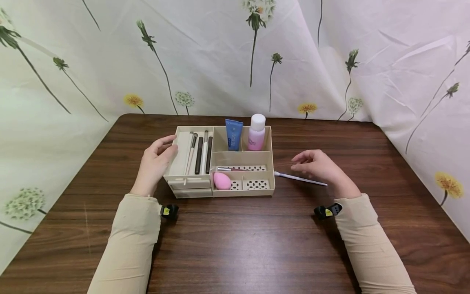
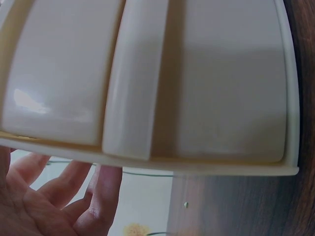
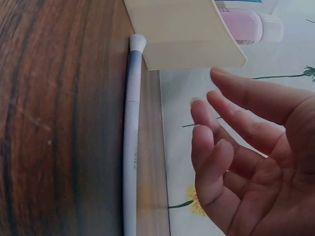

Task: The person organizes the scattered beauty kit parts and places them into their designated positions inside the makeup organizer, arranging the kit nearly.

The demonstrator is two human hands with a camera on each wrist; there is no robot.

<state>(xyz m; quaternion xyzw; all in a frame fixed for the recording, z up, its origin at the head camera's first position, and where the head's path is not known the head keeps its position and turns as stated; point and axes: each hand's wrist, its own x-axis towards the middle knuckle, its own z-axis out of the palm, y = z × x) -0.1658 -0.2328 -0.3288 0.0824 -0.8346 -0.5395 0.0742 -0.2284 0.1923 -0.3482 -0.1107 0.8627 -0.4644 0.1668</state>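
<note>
My left hand point(image 1: 152, 163) touches the left side of a cream desktop organizer point(image 1: 242, 194). In the left wrist view its fingers point(image 2: 106, 201) lie along the organizer's edge, beside the drawer fronts point(image 2: 231, 103). To the right, my right hand point(image 1: 319, 165) hovers above the table with loosely bent fingers and nothing in them. Below it a thin white makeup brush point(image 1: 301, 178) lies on the table, its bristle end by the organizer's right wall. The right wrist view shows this brush point(image 3: 131, 123) apart from the right hand point(image 3: 256, 162).
In the organizer stand a blue tube point(image 1: 233, 134) and a pink bottle point(image 1: 256, 134) with a white cap. A pink makeup sponge point(image 1: 222, 181) and a brush point(image 1: 235, 169) occupy front compartments. Several brushes point(image 1: 198, 155) lie on its left top. Floral cloth point(image 1: 220, 61) hangs behind the wooden table point(image 1: 235, 245).
</note>
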